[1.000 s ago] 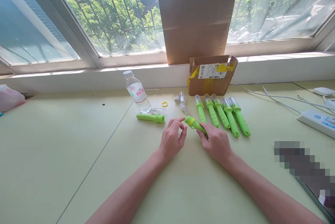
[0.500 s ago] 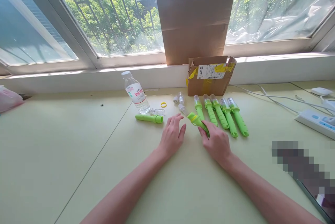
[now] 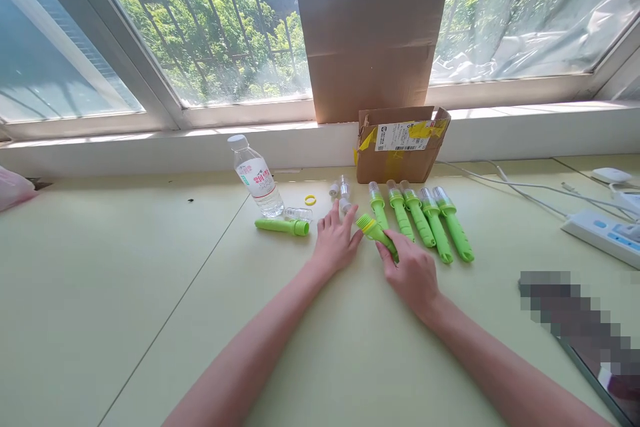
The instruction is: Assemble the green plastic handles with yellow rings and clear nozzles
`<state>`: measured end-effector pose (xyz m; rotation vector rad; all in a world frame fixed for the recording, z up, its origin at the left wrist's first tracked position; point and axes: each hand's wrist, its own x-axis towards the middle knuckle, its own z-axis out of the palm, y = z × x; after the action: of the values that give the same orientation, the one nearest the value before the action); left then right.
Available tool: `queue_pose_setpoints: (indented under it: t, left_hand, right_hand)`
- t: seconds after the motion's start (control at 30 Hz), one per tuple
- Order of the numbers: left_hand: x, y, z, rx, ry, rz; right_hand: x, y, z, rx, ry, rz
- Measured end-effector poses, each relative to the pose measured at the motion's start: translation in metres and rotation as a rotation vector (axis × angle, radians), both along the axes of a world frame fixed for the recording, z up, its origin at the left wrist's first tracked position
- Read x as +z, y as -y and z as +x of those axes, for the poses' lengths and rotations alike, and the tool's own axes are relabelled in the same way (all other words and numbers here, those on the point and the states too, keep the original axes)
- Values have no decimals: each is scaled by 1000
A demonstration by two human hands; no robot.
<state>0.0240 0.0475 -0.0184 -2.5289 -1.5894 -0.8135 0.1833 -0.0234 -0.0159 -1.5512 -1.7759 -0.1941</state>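
Observation:
My right hand [image 3: 411, 272] grips a green plastic handle [image 3: 385, 240] with a threaded end and a yellow ring round its neck, tilted up to the left. Beside it my left hand [image 3: 336, 240] reaches forward, fingers apart, its fingertips at a small clear piece with a white end [image 3: 345, 204]. Whether they touch it I cannot tell. Behind lie another clear piece [image 3: 345, 186] and a small white-ended part [image 3: 334, 190]. To the left are a second green handle [image 3: 283, 227], a clear tube [image 3: 299, 214] and a yellow ring [image 3: 311, 200].
Several green handles with clear tops [image 3: 414, 217] lie in a row on the right. Behind them stands a cardboard box [image 3: 395, 164]. A water bottle [image 3: 257, 177] stands at the left. A power strip [image 3: 603, 234] with cables and a partly blurred dark object [image 3: 580, 340] are far right.
My left hand has moved right and slightly forward, bringing its fingertips to the clear piece. The right hand with the green handle has stayed nearly still.

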Motion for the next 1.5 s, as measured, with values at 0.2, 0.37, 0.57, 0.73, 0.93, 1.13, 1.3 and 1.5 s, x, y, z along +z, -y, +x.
queue_pose_setpoints:
  t: [0.2, 0.37, 0.57, 0.73, 0.93, 1.13, 1.3, 1.5]
  left_hand:
    - [-1, -2, 2, -1, -20, 12]
    - [0, 1, 1, 10, -4, 6]
    - [7, 2, -1, 75, 112, 40]
    - [17, 5, -4, 23, 389, -59]
    - [20, 5, -7, 73, 798, -240]
    - [25, 4, -10, 26, 1098, -394]
    - [29, 2, -13, 13, 1232, -470]
    - [28, 1, -16, -38, 1296, -510]
  right_hand:
    - [2, 0, -1, -4, 0, -5]
    - [2, 1, 0, -15, 5, -19]
    - [1, 1, 1, -30, -6, -22]
    - [0, 0, 1, -44, -5, -22]
    - [1, 0, 0, -53, -5, -30]
    - [1, 1, 0, -67, 16, -22]
    - [1, 2, 0, -72, 53, -7]
    - [2, 2, 0, -90, 90, 15]
